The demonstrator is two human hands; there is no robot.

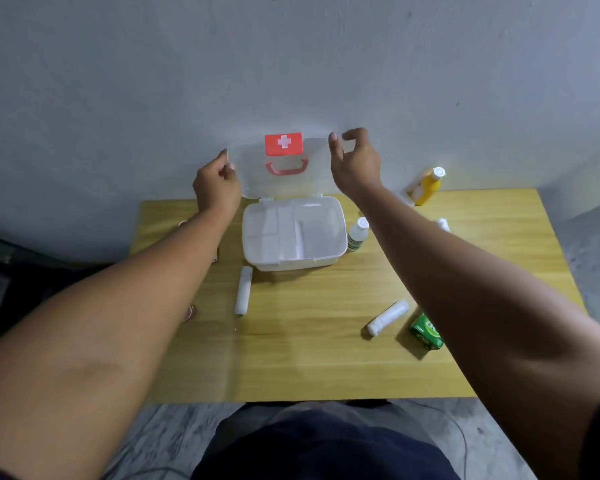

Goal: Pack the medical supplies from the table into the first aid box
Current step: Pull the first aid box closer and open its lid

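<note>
The first aid box sits mid-counter, tray empty. Left hand pinches the raised lid; right hand fingers are spread at its corner. Tilt the lid fully back before releasing; supplies lie around the box.

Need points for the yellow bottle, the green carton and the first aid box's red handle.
Yellow plastic bottle point(427, 187): head view, on its yellow body.
Green cardboard carton point(426, 331): head view, on its top face.
Red carry handle point(287, 167): head view, on the bar's middle, on the raised clear lid.
</note>
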